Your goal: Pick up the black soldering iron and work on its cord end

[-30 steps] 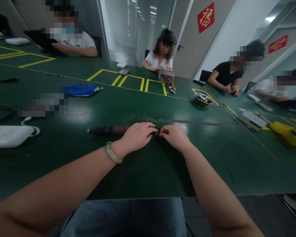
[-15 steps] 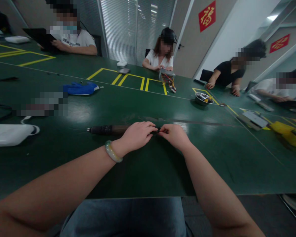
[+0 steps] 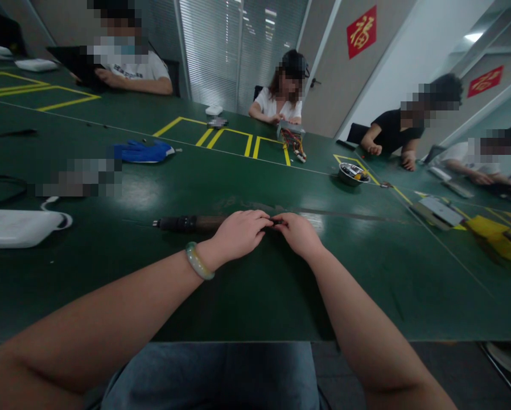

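Observation:
On the green table lies a dark, slim electric screwdriver (image 3: 178, 224), its metal tip pointing left. My left hand (image 3: 240, 236), with a jade-coloured bangle at the wrist, is closed over the rear part of its body. Right beside it, my right hand (image 3: 298, 233) pinches a small dark piece (image 3: 276, 222) at the screwdriver's back end. Fingers hide most of that piece, so whether it is a plug or part of the body cannot be made out.
A blue glove (image 3: 142, 152) lies beyond at left, near a white device (image 3: 23, 228) with a cord. Farther off are a metal bowl (image 3: 353, 173) of parts, a grey box with wires (image 3: 290, 131) and a yellow bag (image 3: 497, 236). Several people sit around the table.
Both hands stay at the screwdriver's rear end, with only slight finger movement. The whole view has shifted a little.

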The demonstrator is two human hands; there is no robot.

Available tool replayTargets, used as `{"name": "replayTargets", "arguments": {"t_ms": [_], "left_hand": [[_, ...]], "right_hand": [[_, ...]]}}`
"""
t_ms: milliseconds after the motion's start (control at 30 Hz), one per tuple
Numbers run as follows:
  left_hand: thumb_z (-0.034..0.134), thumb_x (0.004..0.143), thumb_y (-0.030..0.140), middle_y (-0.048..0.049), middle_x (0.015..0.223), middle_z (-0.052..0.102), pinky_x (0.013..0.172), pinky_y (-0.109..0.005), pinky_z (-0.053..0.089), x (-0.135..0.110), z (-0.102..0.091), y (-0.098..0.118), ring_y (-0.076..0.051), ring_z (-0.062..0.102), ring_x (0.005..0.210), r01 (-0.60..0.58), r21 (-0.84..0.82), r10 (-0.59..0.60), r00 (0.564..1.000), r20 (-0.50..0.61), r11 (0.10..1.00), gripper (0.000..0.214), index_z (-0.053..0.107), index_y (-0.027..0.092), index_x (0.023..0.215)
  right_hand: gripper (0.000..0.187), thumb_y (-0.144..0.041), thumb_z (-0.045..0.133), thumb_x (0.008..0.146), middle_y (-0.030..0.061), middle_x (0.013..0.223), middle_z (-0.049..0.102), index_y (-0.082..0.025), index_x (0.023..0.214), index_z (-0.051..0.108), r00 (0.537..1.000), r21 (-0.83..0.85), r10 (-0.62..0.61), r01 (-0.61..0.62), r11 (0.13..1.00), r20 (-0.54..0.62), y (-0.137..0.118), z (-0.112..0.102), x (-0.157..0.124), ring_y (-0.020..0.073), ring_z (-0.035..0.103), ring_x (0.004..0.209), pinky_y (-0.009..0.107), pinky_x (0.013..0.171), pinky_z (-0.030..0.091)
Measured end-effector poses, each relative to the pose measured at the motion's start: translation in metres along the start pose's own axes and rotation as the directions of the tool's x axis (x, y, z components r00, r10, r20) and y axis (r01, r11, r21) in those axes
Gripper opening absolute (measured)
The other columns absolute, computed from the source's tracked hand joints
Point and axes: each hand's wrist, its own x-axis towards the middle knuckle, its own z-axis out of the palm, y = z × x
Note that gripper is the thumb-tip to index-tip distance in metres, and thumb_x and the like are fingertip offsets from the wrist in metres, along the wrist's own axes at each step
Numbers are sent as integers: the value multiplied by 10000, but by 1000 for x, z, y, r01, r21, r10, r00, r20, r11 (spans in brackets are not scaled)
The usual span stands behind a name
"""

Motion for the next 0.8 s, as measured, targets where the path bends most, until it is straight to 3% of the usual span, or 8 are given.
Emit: {"name": "replayTargets", "arguments": {"t_ms": [233, 333, 433, 533, 667, 733, 800], "left_hand": [[488, 920, 205, -80, 1341, 551, 1061, -425, 390, -2, -4, 9, -227, 496, 1251, 3, -63, -8, 997, -74, 998, 454, 466, 207, 1374], [474, 910, 160, -59, 1284, 587, 1070, -407, 380, -3, -11, 18, -213, 511, 1223, -82, -142, 69, 993, -94, 986, 362, 564, 218, 1257], [484, 886, 141, -19, 1071, 665, 952, -316, 454, -7, -16, 24, -171, 610, 1011, -233, -296, 258, 965, 48, 926, 259, 664, 235, 1046], [538, 831, 121, 12, 971, 674, 813, -238, 481, -11, -16, 24, -132, 633, 850, -282, -451, 410, 886, 215, 847, 242, 699, 252, 956], [542, 827, 102, 14, 958, 672, 822, -218, 467, -11, -14, 16, -124, 632, 857, -212, -542, 409, 871, 273, 813, 258, 715, 246, 955], [535, 839, 106, 6, 970, 674, 831, -221, 461, -10, -13, 12, -128, 631, 876, -190, -572, 407, 870, 280, 798, 265, 717, 239, 977], [530, 845, 112, 3, 990, 676, 839, -225, 457, -10, -11, 9, -131, 629, 891, -181, -591, 411, 867, 282, 786, 270, 719, 239, 991]], "right_hand": [[150, -219, 593, 906, 43, 991, 672, -200, 1026, 680, 998, -40, 60, -61, 997, -4, -3, -1, 0, 166, 599, 918, 255, 816, 411], [155, -221, 573, 910, 46, 948, 671, -197, 1014, 684, 997, -31, 79, -80, 996, -10, -5, 0, -1, 164, 597, 882, 250, 787, 408], [162, -260, 596, 898, 25, 875, 667, -219, 1019, 696, 991, 13, 137, -137, 991, 0, -8, 1, -1, 150, 590, 801, 240, 728, 403], [171, -308, 620, 889, 8, 819, 660, -230, 1016, 703, 978, 30, 208, -208, 978, 1, 0, -2, 2, 141, 577, 743, 236, 675, 381], [199, -301, 620, 884, 29, 841, 668, -217, 1041, 708, 947, -16, 322, -323, 946, -13, 44, -24, -2, 148, 572, 746, 253, 669, 363], [222, -307, 626, 875, 55, 881, 679, -217, 1060, 710, 887, -30, 461, -462, 886, -23, 77, -45, -17, 163, 583, 768, 272, 687, 376], [272, -321, 612, 882, 93, 898, 683, -195, 1104, 704, 791, -24, 611, -612, 791, -32, 110, -71, -44, 173, 592, 721, 296, 669, 388]]}}
